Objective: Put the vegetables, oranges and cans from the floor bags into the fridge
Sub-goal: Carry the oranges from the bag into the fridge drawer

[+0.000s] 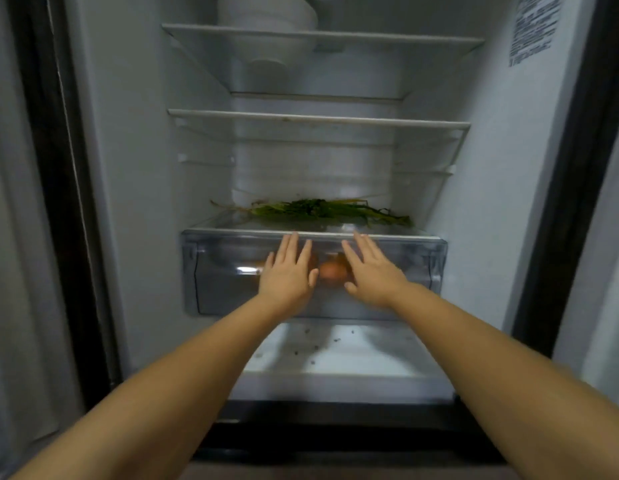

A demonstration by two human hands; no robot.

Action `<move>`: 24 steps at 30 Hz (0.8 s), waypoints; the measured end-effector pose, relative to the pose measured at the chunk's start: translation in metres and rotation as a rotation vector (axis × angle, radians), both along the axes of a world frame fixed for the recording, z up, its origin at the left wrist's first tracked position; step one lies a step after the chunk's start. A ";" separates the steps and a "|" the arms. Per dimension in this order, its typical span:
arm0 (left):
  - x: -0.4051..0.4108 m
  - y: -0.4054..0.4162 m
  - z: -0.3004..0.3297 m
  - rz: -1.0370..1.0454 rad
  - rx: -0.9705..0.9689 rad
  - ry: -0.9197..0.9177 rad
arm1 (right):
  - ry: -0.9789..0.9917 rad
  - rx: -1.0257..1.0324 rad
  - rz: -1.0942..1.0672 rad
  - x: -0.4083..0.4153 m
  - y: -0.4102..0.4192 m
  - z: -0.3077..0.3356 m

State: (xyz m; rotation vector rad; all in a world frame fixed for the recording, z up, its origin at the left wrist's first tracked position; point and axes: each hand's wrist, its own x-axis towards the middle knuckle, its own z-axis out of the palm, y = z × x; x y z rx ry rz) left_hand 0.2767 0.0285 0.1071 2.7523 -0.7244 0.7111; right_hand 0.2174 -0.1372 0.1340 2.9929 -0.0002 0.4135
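Note:
The fridge stands open before me. My left hand [288,270] and my right hand [372,271] press flat, fingers straight, against the clear front of the crisper drawer [422,268]. Through the plastic, between my hands, an orange [332,270] shows inside the drawer; others are hidden behind my hands. A bunch of green leafy vegetables [321,211] lies across the glass shelf just above the drawer. No cans or floor bags are in view.
White bowls [266,15] are stacked on the top shelf. The middle glass shelf [318,119] holds nothing visible. Below the drawer the white fridge floor [335,355] carries a few dark specks. A label [533,26] is on the right inner wall.

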 end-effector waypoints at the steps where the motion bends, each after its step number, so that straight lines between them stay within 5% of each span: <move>1: -0.008 0.005 -0.001 -0.017 0.012 0.065 | 0.031 0.005 0.011 -0.011 0.002 0.001; 4: -0.032 0.019 -0.005 -0.053 -0.091 0.207 | -0.019 0.062 0.028 -0.040 0.009 -0.001; 7: -0.061 0.029 -0.012 -0.095 -0.251 0.164 | -0.115 0.164 0.007 -0.063 0.015 -0.012; 15: -0.140 0.047 -0.042 -0.016 -0.318 0.111 | -0.153 0.245 0.130 -0.111 0.050 -0.057; 24: -0.273 0.109 -0.141 0.337 -0.339 0.354 | -0.078 0.358 0.443 -0.194 0.078 -0.132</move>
